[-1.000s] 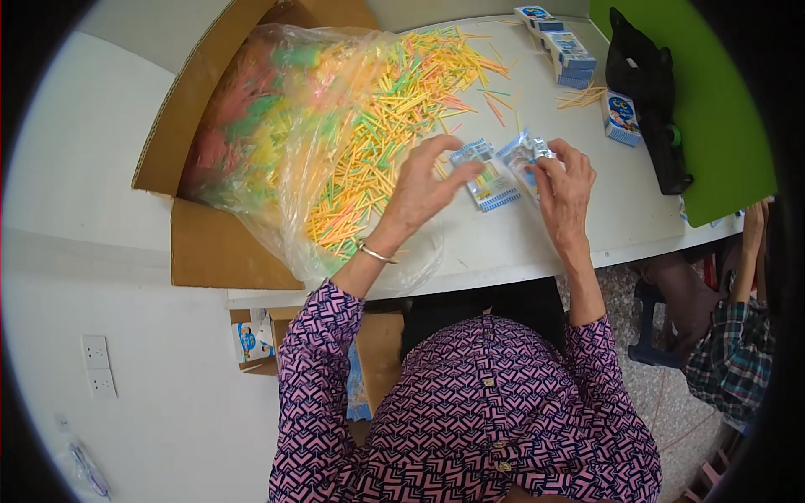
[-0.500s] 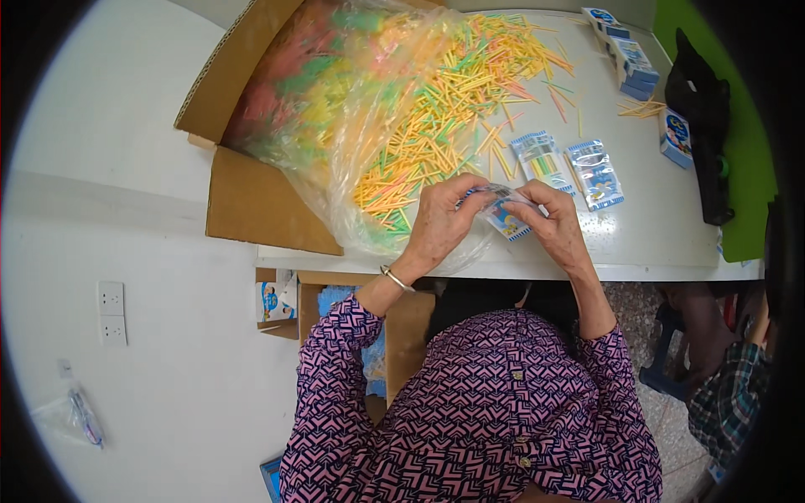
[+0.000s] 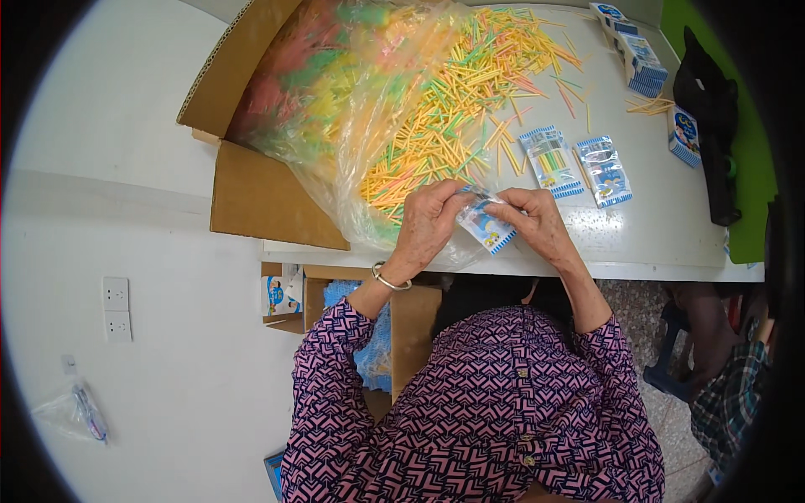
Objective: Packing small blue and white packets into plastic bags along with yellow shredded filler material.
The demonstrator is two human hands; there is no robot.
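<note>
Above the table's front edge, my left hand [image 3: 430, 221] and my right hand [image 3: 543, 226] both pinch a small clear packet [image 3: 489, 230] with blue-and-white print. Its upper edge lies between my thumbs and fingers, and its lower end hangs toward me. Just beyond my hands spreads a heap of thin yellow, pink and green sticks [image 3: 453, 109], spilling from a large clear plastic bag [image 3: 356, 142]. To the right of the heap lie a packet with coloured sticks showing inside [image 3: 551, 161] and another blue-and-white packet [image 3: 605, 172].
An open cardboard box [image 3: 272, 197] holds the bag at left. Small blue boxes [image 3: 641, 67] stand at the back right, near a black object [image 3: 708, 92] and green panel [image 3: 753, 159]. Another cardboard box [image 3: 415, 327] sits below the table. A person's checked sleeve [image 3: 734, 402] shows at right.
My hands have shifted slightly left and down with the packet. More of its printed face now shows between them. The whole view has also shifted a little.
</note>
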